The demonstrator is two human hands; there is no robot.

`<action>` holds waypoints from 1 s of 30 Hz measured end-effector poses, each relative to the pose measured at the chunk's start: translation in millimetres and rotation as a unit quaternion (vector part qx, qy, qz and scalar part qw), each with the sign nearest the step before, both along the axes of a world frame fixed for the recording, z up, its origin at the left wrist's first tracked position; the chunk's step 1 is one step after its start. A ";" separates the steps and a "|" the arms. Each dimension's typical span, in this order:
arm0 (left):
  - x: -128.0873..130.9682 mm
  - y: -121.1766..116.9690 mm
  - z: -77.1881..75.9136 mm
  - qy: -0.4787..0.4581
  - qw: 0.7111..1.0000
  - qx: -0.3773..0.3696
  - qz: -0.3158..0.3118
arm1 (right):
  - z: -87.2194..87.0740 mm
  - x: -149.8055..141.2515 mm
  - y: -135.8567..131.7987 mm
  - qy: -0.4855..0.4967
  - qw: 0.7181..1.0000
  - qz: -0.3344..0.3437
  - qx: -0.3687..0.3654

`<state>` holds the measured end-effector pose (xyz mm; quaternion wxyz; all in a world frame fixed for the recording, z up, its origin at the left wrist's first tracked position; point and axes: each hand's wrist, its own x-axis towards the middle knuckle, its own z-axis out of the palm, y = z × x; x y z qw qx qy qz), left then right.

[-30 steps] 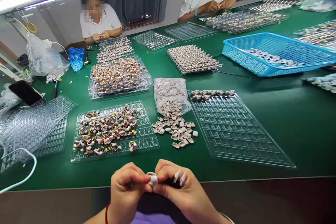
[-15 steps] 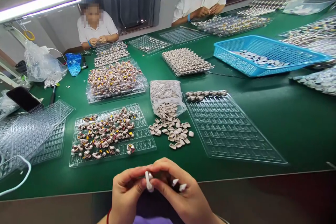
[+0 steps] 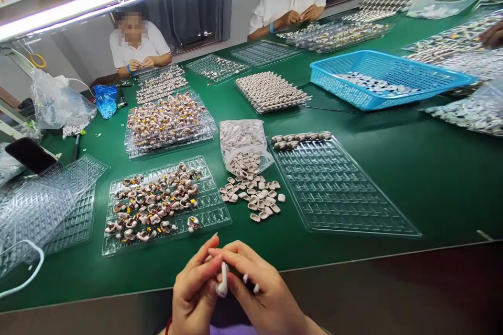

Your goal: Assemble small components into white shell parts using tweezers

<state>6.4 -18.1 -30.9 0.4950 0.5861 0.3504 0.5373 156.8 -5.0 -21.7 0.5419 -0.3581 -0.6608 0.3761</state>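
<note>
Just over the table's near edge, my left hand [image 3: 196,285] and my right hand [image 3: 257,285] pinch a small off-white curved earphone piece [image 3: 222,280] between their fingertips. Two small white tips [image 3: 251,283] stick out among my right hand's fingers; what they belong to is hidden. Ahead to the left, a clear tray [image 3: 214,215] carries earphone parts [image 3: 157,199] with red and yellow bits showing. Beige oval shells [image 3: 263,196] spill from a plastic bag [image 3: 241,136]. Right of them, another clear tray [image 3: 346,193] has beige pieces [image 3: 301,139] along its far end.
Stacked filled trays [image 3: 167,120] and a tray of beige pieces [image 3: 271,89] stand farther back. A blue basket [image 3: 393,99] holds white parts. Loose clear trays [image 3: 35,204] and a phone [image 3: 29,154] lie left. Two people in white work across the table; another hand [image 3: 493,35] shows at right.
My hands have tilted and shifted slightly, with my left fingers lifting apart more; the earphone piece is still between them. The view has turned a little right, and another person's hand has appeared at the right edge.
</note>
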 end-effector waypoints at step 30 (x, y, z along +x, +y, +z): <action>-3.7 1.6 11.6 0.128 0.985 0.075 0.092 | -3.1 3.2 -10.7 -0.019 0.997 -0.025 0.076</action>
